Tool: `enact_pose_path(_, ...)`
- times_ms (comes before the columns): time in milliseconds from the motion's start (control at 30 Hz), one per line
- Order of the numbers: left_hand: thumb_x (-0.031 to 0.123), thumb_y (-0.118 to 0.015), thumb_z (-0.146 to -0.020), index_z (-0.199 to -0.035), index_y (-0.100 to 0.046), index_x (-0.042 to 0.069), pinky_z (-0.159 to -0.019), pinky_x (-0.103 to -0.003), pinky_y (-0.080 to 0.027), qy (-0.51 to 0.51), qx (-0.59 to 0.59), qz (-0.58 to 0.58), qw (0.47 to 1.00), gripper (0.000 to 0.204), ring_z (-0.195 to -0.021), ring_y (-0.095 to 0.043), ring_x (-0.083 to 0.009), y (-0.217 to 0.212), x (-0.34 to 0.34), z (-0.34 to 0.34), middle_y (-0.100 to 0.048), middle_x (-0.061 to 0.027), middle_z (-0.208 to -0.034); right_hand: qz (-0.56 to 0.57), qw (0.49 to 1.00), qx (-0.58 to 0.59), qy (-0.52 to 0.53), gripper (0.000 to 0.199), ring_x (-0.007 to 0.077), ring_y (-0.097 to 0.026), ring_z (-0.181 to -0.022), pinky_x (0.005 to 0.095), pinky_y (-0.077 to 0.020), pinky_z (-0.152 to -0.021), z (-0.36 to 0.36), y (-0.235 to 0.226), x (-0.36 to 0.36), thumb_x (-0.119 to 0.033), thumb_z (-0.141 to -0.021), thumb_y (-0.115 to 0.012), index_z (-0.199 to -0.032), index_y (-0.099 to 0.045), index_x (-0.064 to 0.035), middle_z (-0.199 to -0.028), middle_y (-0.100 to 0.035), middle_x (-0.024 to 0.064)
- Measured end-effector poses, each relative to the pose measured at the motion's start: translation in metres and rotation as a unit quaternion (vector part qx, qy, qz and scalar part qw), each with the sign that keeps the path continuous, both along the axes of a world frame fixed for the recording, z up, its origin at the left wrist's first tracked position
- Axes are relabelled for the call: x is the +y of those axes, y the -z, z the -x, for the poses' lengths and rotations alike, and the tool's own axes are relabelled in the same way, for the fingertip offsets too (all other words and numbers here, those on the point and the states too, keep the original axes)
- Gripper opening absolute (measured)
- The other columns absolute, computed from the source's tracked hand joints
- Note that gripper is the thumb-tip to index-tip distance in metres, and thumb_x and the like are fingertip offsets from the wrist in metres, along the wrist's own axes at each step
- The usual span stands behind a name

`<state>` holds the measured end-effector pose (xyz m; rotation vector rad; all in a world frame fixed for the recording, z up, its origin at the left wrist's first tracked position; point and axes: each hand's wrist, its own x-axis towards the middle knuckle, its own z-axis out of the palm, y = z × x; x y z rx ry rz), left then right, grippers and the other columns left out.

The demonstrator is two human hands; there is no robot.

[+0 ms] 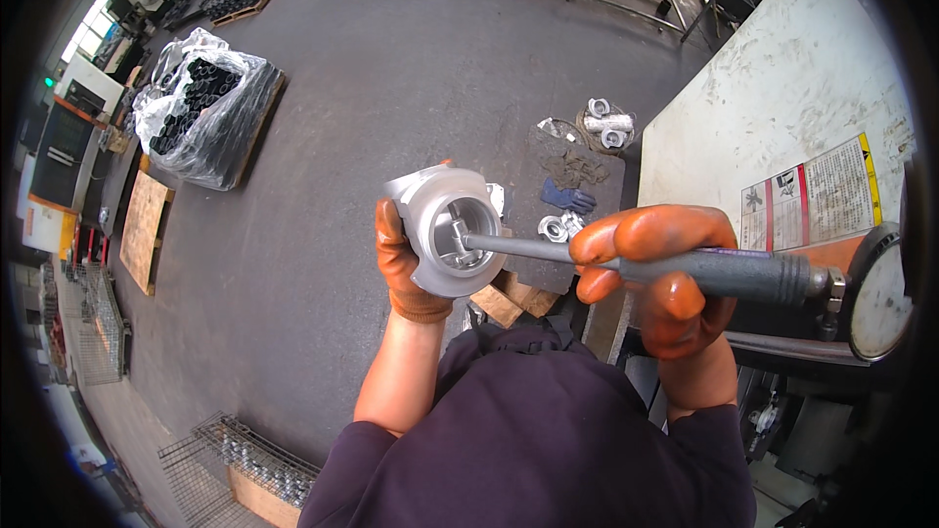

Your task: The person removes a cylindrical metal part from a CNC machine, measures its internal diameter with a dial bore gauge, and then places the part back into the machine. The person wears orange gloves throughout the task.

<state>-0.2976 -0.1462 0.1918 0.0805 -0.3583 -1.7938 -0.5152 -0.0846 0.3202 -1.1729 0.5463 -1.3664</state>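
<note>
My left hand [399,259], in an orange rubber-coated glove, is closed round a silver machined metal housing [437,279] with a wide round bore. In the orange-gloved right hand [675,279] I grip the dark handle of a bore gauge [533,247]. Its thin rod runs leftward into the bore, where the T-shaped measuring head sits. The gauge's round dial [880,298] is at the far right, its face seen at an angle. Part of the left hand's fingers is hidden behind the housing.
Below the hands, a low table [528,205] bears a blue glove [567,198], rags and silver metal parts [608,124]. A white machine panel [773,88] rises close on the right. Farther left stand a plastic-wrapped pallet load [201,117] and a wire basket [230,469].
</note>
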Motion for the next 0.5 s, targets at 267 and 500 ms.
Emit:
enact_pose_path(267, 0.043, -0.060, -0.095, -0.136, -0.056, 0.008, -0.111, -0.050, -0.047, -0.033, 0.003, -0.040, 0.999, 0.054, -0.126, -0.058, -0.0337, 0.012, -0.005, -0.002, -0.056, -0.0200, -0.142, 0.017, 0.999, 0.021, 0.026, 0.029, 0.0173, -0.066, -0.093, 0.0303, -0.0552, -0.082, -0.009, 0.000, 0.007, 0.002, -0.091, -0.064, -0.120, -0.064, 0.0049, -0.118, -0.068, 0.0212)
enact_pose_path(500, 0.041, -0.060, -0.097, -0.131, -0.058, 0.011, -0.107, -0.047, -0.052, -0.023, 0.010, 0.042, 0.999, 0.046, -0.127, -0.059, -0.0331, -0.002, -0.001, 0.004, -0.057, -0.0198, -0.141, 0.000, 1.000, 0.014, -0.002, 0.030, 0.0180, -0.066, -0.095, 0.0306, -0.0551, -0.083, -0.002, 0.000, 0.006, -0.003, -0.091, -0.069, -0.120, -0.065, 0.0045, -0.122, -0.067, 0.0206)
